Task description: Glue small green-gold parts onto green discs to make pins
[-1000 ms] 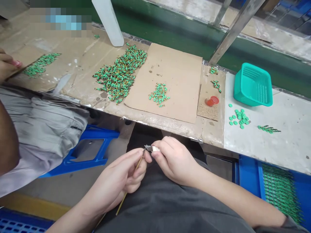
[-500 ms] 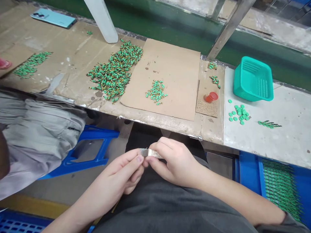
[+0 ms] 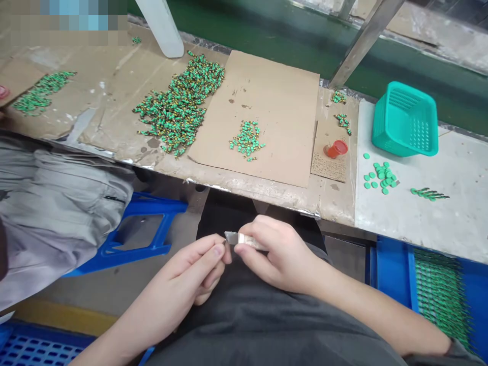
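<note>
Over my lap, my right hand (image 3: 272,251) is closed around the pale wrapped handle of a short knife (image 3: 232,237). Its flat grey blade points left, toward my other hand. My left hand (image 3: 202,264) is pinched, with a tiny dark tip showing at the fingertips beside the blade's end; the rest of that piece is hidden. On the bench ahead, a small cluster of green and gold pieces (image 3: 247,140) lies on a cardboard sheet (image 3: 282,101). A large heap of similar pieces (image 3: 183,104) is to its left.
Right of the cardboard stand a small red cup (image 3: 337,149), green discs (image 3: 383,175) and a teal basket (image 3: 407,122). A blue tray (image 3: 396,274) of green pieces is low at right. At left are a person's grey clothing (image 3: 64,193) and a blue stool (image 3: 152,229).
My right hand and the knife have shifted slightly right, opening a gap from the left fingertips. More of the blade shows. The whole view has tilted a little.
</note>
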Available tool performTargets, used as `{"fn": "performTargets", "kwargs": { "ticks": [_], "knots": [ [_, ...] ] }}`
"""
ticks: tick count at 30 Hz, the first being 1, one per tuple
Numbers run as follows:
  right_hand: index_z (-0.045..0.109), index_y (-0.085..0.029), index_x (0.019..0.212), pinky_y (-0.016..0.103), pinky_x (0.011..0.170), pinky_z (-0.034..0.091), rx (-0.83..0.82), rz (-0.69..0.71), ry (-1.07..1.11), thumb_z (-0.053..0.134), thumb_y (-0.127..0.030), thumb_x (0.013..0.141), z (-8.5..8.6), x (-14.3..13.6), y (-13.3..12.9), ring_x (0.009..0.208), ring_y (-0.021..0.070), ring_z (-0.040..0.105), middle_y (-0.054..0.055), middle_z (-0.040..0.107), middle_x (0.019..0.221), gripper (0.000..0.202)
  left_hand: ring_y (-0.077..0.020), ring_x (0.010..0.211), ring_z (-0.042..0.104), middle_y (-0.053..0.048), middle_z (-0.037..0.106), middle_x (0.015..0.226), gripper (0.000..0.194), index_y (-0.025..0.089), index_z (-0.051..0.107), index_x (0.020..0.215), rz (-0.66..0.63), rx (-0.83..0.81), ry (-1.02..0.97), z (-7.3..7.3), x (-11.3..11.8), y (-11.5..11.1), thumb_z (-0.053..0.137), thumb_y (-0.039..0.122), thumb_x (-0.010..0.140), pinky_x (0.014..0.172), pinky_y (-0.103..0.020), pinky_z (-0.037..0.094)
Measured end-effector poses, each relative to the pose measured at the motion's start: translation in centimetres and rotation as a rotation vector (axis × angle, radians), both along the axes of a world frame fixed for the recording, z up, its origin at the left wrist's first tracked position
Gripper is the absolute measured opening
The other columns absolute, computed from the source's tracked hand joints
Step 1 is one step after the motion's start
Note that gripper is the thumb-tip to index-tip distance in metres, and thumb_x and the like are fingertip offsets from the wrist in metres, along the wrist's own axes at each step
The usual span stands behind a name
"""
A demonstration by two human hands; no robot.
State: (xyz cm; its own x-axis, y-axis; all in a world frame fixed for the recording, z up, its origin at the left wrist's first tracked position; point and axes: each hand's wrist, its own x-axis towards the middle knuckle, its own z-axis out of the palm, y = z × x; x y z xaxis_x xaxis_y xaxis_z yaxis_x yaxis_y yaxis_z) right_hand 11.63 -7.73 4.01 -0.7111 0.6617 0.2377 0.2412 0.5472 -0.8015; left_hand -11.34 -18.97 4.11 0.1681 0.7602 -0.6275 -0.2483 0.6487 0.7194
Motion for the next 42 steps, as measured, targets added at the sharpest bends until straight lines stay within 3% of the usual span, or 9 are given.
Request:
{"fn": "performTargets", "kwargs": {
  "ticks": [4, 12, 17, 24, 30, 36, 42],
  "knots": [
    [0.078, -0.022, 0.114, 0.030, 0.074, 0.057, -0.042, 0.081, -0.029, 0.067, -0.037, 0.125, 0.0, -0.2, -0.1, 0.080, 0.0170, 0.071, 0.004, 0.079, 0.096, 0.022, -0.0088, 0.058, 0.025, 0.006, 0.040, 0.071, 0.071, 0.024, 0.056, 0.085, 0.007, 0.007, 0.030, 0.0, 0.0, -0.1, 0.079, 0.088, 0.105, 0.047, -0.022, 0.024],
    [0.077, -0.023, 0.111, 0.031, 0.077, 0.059, -0.076, -0.063, -0.018, 0.067, -0.036, 0.125, -0.5, 0.0, 0.1, 0.081, 0.0177, 0.071, 0.003, 0.077, 0.092, 0.022, -0.0095, 0.058, 0.027, 0.006, 0.041, 0.070, 0.065, 0.023, 0.073, 0.103, -0.034, 0.006, 0.057, 0.5, 0.0, 0.0, 0.077, 0.088, 0.107, 0.048, -0.022, 0.023],
    [0.078, -0.022, 0.113, 0.029, 0.072, 0.057, -0.085, 0.052, 0.041, 0.069, -0.036, 0.124, 0.0, -0.2, -0.2, 0.078, 0.0158, 0.070, 0.003, 0.077, 0.093, 0.021, -0.0081, 0.057, 0.024, 0.007, 0.039, 0.069, 0.068, 0.024, 0.063, 0.090, 0.000, 0.005, 0.060, 0.1, 0.0, 0.0, 0.082, 0.088, 0.103, 0.047, -0.020, 0.022],
    [0.078, -0.022, 0.113, 0.030, 0.076, 0.059, -0.118, 0.050, -0.011, 0.069, -0.037, 0.124, -0.1, 0.0, -0.2, 0.082, 0.0174, 0.073, 0.004, 0.079, 0.097, 0.020, -0.0076, 0.057, 0.026, 0.007, 0.038, 0.070, 0.073, 0.023, 0.058, 0.083, 0.002, 0.040, 0.095, 0.9, 0.6, 0.1, 0.085, 0.089, 0.100, 0.046, -0.019, 0.022],
    [0.077, -0.022, 0.107, 0.030, 0.078, 0.058, -0.072, -0.118, 0.025, 0.070, -0.031, 0.124, -0.6, 0.5, 0.3, 0.081, 0.0170, 0.071, 0.003, 0.077, 0.092, 0.021, -0.0085, 0.058, 0.029, 0.006, 0.041, 0.071, 0.066, 0.023, 0.075, 0.101, -0.022, 0.027, 0.162, 0.7, 0.3, -0.1, 0.081, 0.089, 0.103, 0.049, -0.019, 0.023],
    [0.080, -0.020, 0.113, 0.027, 0.070, 0.054, -0.047, 0.083, 0.106, 0.073, -0.035, 0.124, -0.5, 0.4, 0.4, 0.076, 0.0148, 0.068, 0.002, 0.077, 0.090, 0.020, -0.0092, 0.059, 0.031, 0.005, 0.043, 0.071, 0.072, 0.022, 0.060, 0.084, -0.051, 0.032, 0.171, -0.4, -0.3, -0.5, 0.072, 0.089, 0.109, 0.050, -0.022, 0.028],
    [0.079, -0.018, 0.114, 0.027, 0.070, 0.052, 0.001, 0.104, 0.102, 0.072, -0.035, 0.125, -0.7, 0.4, 0.5, 0.075, 0.0149, 0.067, 0.002, 0.076, 0.090, 0.021, -0.0106, 0.059, 0.031, 0.005, 0.046, 0.068, 0.065, 0.024, 0.066, 0.094, -0.065, 0.043, 0.130, 0.0, 0.1, -0.3, 0.068, 0.086, 0.113, 0.051, -0.022, 0.030]
  ]
}}
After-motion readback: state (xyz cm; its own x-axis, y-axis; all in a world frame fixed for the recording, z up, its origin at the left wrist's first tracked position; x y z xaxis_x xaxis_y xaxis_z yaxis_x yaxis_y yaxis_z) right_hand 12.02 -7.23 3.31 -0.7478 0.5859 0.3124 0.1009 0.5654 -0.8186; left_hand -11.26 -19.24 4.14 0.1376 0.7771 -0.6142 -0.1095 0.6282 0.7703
